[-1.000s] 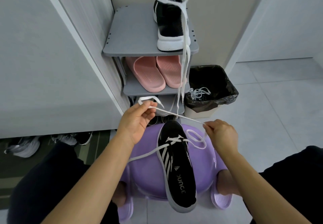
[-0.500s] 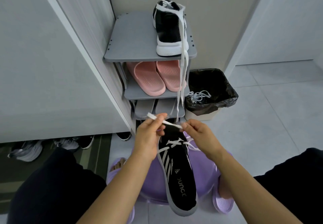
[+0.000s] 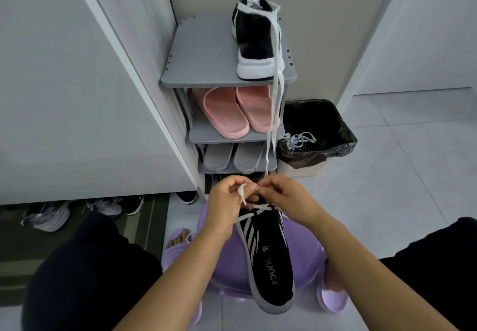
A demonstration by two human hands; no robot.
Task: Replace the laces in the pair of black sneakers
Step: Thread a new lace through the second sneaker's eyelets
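Hands met over the black sneaker: left hand pinched the white lace, right hand pinched it alongside.

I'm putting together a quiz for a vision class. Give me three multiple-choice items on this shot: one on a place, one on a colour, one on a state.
1. Where is the second sneaker, the one not being laced?
A. in the bin
B. on the rack's top shelf
C. on the mat

2. What colour are the slippers on the second shelf?
A. pink
B. grey
C. black

3. What are the left hand and right hand doing?
A. hanging idle
B. gripping the stool
C. pinching the white lace

Answers:
1. B: it stands on the right side of that shelf.
2. A: the pair just under the top shelf is pink.
3. C: the fingers of both hands close on the lace above the near sneaker.
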